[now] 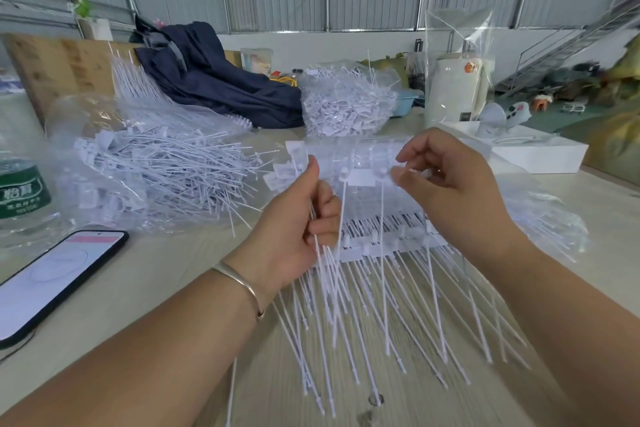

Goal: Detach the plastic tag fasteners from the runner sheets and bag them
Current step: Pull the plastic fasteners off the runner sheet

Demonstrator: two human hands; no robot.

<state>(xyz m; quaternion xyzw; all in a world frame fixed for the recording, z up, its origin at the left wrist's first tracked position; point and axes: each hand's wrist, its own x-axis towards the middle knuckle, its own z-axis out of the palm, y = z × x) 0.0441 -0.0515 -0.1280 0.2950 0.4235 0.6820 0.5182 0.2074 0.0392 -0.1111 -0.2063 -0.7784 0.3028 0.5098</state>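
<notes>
We count two hands, a left hand [294, 229] at about seven o'clock of a right hand [446, 180], and one bracelet [242, 284]. We see one phone [52, 281] at eight o'clock, one water bottle [20, 191] at nine, one dark garment [214, 80] at eleven and one white tray [540, 156] at two. The tag fasteners [166, 166] are too many for us to count, though we make out two bagged heaps of them, at ten and twelve o'clock.

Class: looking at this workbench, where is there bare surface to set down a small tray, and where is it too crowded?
Bare table shows between the phone and the left forearm. Crowded: the fastener pile beside the bottle, and the runner sheets under both hands.
</notes>
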